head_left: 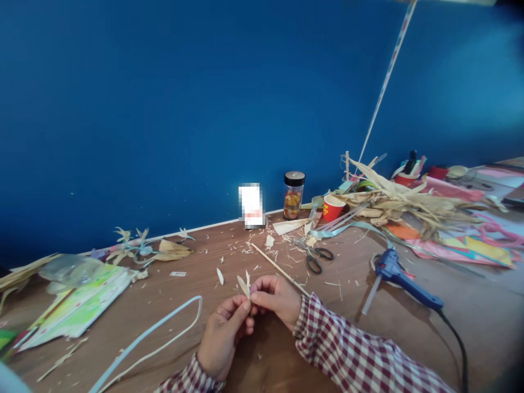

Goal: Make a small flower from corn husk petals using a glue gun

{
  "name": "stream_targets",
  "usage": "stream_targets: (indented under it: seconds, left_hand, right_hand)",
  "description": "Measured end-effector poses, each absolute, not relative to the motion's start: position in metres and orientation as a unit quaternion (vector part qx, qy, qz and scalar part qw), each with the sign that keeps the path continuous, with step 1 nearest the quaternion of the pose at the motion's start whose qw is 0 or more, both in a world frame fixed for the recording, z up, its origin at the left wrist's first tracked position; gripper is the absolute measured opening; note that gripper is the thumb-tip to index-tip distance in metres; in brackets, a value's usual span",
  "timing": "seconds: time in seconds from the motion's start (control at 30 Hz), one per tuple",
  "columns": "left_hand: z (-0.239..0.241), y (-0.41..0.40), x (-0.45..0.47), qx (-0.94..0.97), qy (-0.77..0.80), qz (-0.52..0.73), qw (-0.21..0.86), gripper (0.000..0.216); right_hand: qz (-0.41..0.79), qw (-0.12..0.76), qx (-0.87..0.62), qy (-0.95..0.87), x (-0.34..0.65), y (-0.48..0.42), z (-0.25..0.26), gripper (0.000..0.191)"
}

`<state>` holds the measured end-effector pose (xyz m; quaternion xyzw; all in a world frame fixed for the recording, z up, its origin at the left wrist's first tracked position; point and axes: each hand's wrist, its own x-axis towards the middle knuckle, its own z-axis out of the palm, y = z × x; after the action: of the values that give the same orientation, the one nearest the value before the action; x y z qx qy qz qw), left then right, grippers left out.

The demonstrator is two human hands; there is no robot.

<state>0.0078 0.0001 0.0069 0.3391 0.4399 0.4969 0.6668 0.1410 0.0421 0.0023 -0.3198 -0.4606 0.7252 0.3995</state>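
Observation:
Between my two hands stands a small flower-like piece of pale dried corn husk [244, 286], its pointed petals upward. My left hand [225, 331] pinches its base between thumb and fingers. My right hand [275, 299] is closed at the petals' right side, thumb and forefinger pressed on the husk. What lies under the fingertips is hidden. A loose husk petal [220, 276] rests on the table just beyond my hands. A thin pale stick [278, 267] runs behind my right hand. Black-handled scissors [314, 264] lie farther right, among husk scraps.
A blue glue gun [409, 281] with its cord lies to the right. Behind it spreads a heap of dried husks [393, 196], near a red paper cup [333, 208] and a lidded jar [293, 196]. At left are a painted sheet [85, 300] and a light-blue ribbon loop [151, 327].

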Motion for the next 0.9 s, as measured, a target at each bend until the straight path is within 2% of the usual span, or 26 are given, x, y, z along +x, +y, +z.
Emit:
stream_targets:
  seconds: [0.9]
  left_hand:
    - [0.0085, -0.0009, 0.0099, 0.338, 0.459, 0.494, 0.657, 0.016]
  right_hand:
    - [0.736, 0.397, -0.318, -0.447, 0.1391, 0.0417, 0.0030, 0.027]
